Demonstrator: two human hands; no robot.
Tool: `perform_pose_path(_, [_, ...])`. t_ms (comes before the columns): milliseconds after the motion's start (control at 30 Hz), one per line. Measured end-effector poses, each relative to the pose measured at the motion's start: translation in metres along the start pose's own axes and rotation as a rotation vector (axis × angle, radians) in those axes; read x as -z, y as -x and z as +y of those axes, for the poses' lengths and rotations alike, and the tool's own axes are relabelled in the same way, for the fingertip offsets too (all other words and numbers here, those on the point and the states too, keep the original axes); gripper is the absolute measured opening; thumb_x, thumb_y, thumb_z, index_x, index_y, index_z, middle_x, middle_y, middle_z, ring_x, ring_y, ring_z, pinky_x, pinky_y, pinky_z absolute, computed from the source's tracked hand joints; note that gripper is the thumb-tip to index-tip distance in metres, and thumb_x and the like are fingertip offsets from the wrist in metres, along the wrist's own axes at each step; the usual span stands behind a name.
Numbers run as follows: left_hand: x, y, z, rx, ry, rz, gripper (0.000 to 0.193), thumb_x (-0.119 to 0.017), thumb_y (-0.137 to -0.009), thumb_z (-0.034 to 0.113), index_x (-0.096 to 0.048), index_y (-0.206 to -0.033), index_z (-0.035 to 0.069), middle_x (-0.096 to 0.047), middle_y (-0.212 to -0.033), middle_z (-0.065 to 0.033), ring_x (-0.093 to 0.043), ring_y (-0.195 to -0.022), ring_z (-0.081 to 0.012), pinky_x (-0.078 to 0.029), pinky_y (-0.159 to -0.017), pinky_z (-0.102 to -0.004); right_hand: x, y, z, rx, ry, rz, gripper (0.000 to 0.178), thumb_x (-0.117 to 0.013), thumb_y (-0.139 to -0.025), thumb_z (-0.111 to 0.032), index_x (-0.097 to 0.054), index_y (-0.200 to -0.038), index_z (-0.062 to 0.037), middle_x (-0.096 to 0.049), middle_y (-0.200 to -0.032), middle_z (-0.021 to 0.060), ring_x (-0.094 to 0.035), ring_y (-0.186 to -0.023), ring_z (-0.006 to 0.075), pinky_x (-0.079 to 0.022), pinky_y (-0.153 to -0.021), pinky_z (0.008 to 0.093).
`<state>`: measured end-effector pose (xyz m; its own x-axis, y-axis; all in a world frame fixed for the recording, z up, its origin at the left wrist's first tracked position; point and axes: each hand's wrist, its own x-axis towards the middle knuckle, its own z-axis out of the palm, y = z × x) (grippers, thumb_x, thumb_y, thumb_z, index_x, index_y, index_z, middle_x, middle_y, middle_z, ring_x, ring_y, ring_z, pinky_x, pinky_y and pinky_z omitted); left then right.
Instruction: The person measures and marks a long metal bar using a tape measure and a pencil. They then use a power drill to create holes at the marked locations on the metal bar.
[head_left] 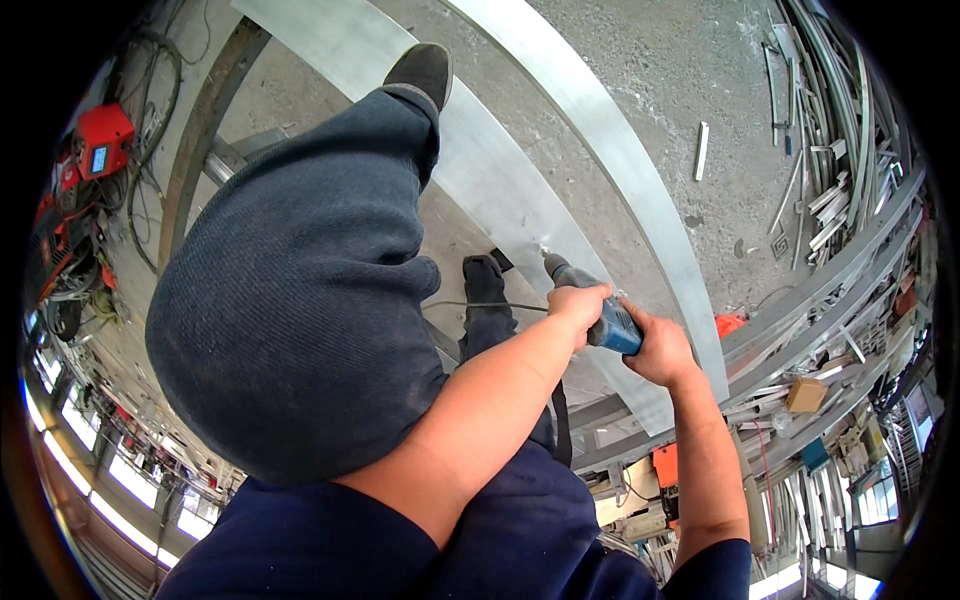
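A blue and grey power drill [614, 332] is in both my hands. My left hand [580, 306] is closed round its front body, and my right hand [660, 345] grips its rear end. The drill's tip points away from me and meets, or nearly meets, a long pale metal strip [490, 150]. Bright specks show around the tip; whether the bit has gone in, I cannot tell. My dark shoe [424, 72] rests on the same strip, with that knee raised. From the drill a cord runs left past my other leg.
A second pale metal strip [610, 125] lies to the right of the first. Metal offcuts and long bars [830, 215] are piled along the right side. At the far left stands a red machine [104, 141] with cables. A cardboard box [806, 394] sits at the right.
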<state>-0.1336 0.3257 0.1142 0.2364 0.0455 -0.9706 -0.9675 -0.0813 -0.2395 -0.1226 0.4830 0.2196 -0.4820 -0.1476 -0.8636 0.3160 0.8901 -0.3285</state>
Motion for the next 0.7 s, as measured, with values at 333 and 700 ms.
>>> perform_pose_path(333, [0.019,-0.009,0.002,0.120,0.039,-0.075,0.069,-0.085,-0.083,0.025,-0.054,-0.134,-0.008,-0.065,-0.130,-0.0231,-0.070,-0.106,-0.0334,-0.058,-0.088,-0.0470,-0.009,0.008,-0.026,-0.051,0.037,-0.001,0.090,-0.077,-0.066,-0.014,-0.051,-0.152,-0.0168,-0.074,-0.108,0.0163,-0.071,-0.100,0.0390,-0.058,-0.087,0.0486])
perform_pose_path(700, [0.054,0.007,0.021,0.331,0.105,-0.252,0.033,-0.077,-0.091,0.024,-0.064,-0.111,0.001,-0.072,-0.105,-0.0155,-0.075,-0.089,-0.0330,-0.064,-0.080,-0.0512,-0.034,0.017,-0.068,-0.067,0.129,0.098,0.081,-0.074,-0.067,-0.011,-0.054,-0.146,-0.0109,-0.074,-0.102,0.0127,-0.072,-0.091,0.0359,-0.059,-0.081,0.0472])
